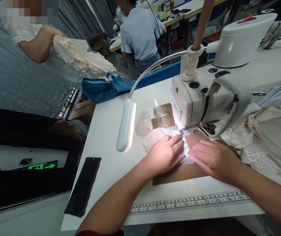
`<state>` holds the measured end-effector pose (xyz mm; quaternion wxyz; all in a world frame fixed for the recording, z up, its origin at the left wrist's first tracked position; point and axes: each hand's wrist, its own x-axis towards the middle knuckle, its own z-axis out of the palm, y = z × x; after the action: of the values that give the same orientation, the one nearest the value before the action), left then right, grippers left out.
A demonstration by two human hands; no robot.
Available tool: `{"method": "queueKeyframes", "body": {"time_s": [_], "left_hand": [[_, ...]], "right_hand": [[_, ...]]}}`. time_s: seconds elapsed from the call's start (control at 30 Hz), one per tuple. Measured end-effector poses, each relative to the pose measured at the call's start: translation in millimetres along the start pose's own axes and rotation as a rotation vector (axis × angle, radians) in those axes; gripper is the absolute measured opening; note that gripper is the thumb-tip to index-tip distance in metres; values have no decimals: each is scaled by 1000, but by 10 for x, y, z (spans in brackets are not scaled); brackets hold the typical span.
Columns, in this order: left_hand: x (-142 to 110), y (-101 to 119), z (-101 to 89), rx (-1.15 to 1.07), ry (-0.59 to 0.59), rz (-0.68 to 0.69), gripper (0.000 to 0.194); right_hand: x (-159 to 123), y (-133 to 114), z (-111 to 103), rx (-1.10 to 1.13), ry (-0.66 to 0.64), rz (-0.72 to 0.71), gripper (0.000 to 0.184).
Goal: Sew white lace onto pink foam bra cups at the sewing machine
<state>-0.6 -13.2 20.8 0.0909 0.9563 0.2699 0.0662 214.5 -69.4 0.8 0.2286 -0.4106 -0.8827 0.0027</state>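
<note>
White lace fabric (186, 148) lies under the needle area of a white sewing machine (183, 98), lit brightly by the lamp. My left hand (166, 152) rests on the fabric, its fingers stretched flat toward the presser foot. At the near right edge of the lace, my right hand (210, 159) has its fingertips closed together on the fabric. A sheer, pale cup-shaped part (152, 139) spreads out left of my left hand. Beneath both hands is a brown plate (180, 173) on the table. The needle tip is mostly hidden by the machine head and my fingers.
A gooseneck lamp (126, 126) hangs over the white table (106, 137). A black phone (83, 186) lies at the left edge, and a printed ruler (189, 203) runs along the front. Lace pieces (273, 141) pile up at right. Two people (140, 32) are beyond the table.
</note>
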Motion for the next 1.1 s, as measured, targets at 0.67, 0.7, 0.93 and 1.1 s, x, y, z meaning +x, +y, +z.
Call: {"method": "queueKeyframes", "body": {"time_s": [0.67,0.7,0.93,1.1], "left_hand": [[38,-142,-10,44,-28,13,55],[46,-157,-14,51,-26,10,54],[44,-204,-10,156,38,-22,42],[26,-189,14,177,78,-25,39]], "right_hand": [[17,-11,10,-119,8,14,19],[26,-13,13,-135,6,19,19],[60,-25,16,-198,-10,40,23],[42,-15,21,-185,-34,28,24]]}}
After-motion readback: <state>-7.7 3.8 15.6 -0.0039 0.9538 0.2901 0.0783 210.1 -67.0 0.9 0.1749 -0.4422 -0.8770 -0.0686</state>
